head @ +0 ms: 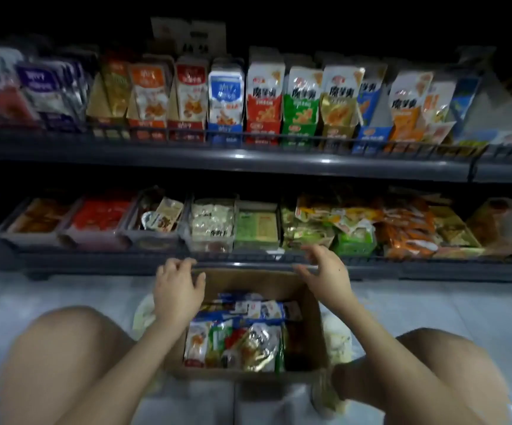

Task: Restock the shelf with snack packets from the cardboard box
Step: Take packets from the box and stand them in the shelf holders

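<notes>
Hovering over the far rim of the cardboard box (248, 280), before the lower shelf (95, 262): left grip (178, 289) and right grip (325, 271), fingers loosely spread, empty; snack packets (242, 332) inside.

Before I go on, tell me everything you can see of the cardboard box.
The cardboard box is brown, open-topped and stands on the pale floor between the person's knees, before the lower shelf. Mixed snack packets fill it: blue-and-white at the far end, red, green and gold nearer. The left hand lies over its far-left rim, the right hand over its far-right corner; contact is unclear.
</notes>
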Demonstrator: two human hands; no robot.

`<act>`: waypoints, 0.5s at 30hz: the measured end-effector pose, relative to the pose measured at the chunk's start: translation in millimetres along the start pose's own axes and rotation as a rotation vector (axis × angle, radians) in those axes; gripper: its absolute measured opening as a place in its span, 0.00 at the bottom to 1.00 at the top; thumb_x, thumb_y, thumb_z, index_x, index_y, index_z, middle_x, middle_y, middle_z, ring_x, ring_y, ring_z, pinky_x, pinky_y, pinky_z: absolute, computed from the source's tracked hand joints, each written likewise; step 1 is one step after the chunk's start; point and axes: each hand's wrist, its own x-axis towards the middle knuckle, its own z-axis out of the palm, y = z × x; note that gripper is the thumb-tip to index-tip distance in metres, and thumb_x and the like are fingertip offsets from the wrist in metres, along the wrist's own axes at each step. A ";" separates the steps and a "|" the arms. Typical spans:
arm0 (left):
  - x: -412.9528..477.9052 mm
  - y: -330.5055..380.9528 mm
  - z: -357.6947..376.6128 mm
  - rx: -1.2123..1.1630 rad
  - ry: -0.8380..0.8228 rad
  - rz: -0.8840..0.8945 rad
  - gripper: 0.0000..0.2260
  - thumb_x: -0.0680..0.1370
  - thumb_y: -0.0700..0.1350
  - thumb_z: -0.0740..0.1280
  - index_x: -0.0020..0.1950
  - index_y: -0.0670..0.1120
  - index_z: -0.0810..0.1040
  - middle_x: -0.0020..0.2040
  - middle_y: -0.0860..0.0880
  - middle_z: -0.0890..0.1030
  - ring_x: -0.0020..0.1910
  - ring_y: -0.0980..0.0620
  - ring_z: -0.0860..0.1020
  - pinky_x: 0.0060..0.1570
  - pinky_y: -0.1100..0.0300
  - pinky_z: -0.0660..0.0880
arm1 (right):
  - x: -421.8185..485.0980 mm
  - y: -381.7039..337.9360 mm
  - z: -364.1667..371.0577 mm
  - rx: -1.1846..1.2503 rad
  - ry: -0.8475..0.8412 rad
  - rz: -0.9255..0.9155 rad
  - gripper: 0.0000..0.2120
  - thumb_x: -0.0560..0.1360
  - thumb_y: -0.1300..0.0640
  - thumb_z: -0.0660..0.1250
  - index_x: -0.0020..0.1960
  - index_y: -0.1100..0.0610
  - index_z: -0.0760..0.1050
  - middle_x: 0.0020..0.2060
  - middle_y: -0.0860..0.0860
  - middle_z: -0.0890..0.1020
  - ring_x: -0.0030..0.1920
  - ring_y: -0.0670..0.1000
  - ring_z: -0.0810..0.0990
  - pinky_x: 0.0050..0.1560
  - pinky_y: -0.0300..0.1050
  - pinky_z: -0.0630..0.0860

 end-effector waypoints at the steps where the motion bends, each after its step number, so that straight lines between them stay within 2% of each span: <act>1: -10.7 -10.3 7.8 0.014 -0.022 0.000 0.11 0.71 0.41 0.74 0.50 0.37 0.81 0.44 0.36 0.78 0.43 0.35 0.77 0.42 0.47 0.75 | -9.7 4.3 13.9 0.013 -0.031 0.032 0.18 0.75 0.52 0.70 0.62 0.55 0.74 0.52 0.50 0.79 0.55 0.51 0.76 0.50 0.41 0.70; 5: -42.8 -48.5 37.6 0.105 -0.102 -0.068 0.10 0.70 0.41 0.73 0.48 0.36 0.81 0.40 0.34 0.79 0.40 0.34 0.78 0.41 0.47 0.76 | -39.7 28.9 70.4 0.003 -0.201 0.129 0.17 0.74 0.51 0.70 0.60 0.56 0.75 0.50 0.52 0.79 0.50 0.52 0.77 0.44 0.41 0.68; 8: -62.2 -70.6 58.8 0.112 -0.138 -0.136 0.11 0.70 0.42 0.70 0.47 0.35 0.81 0.40 0.32 0.79 0.40 0.33 0.78 0.42 0.46 0.76 | -54.8 48.6 108.8 0.057 -0.314 0.220 0.17 0.73 0.51 0.72 0.59 0.55 0.76 0.51 0.51 0.80 0.50 0.52 0.79 0.47 0.45 0.74; 11: -69.7 -86.2 76.0 0.103 -0.178 -0.202 0.14 0.70 0.39 0.73 0.52 0.33 0.79 0.45 0.30 0.77 0.43 0.31 0.77 0.46 0.44 0.74 | -64.2 67.1 140.2 0.131 -0.411 0.333 0.20 0.73 0.51 0.72 0.62 0.55 0.74 0.53 0.52 0.81 0.52 0.53 0.79 0.51 0.47 0.75; 15: -69.3 -101.1 102.0 0.144 -0.198 -0.222 0.20 0.71 0.40 0.71 0.60 0.33 0.75 0.49 0.30 0.76 0.48 0.30 0.76 0.49 0.43 0.73 | -66.8 91.0 176.3 0.210 -0.519 0.481 0.21 0.72 0.51 0.73 0.63 0.54 0.73 0.54 0.51 0.79 0.53 0.52 0.78 0.54 0.48 0.75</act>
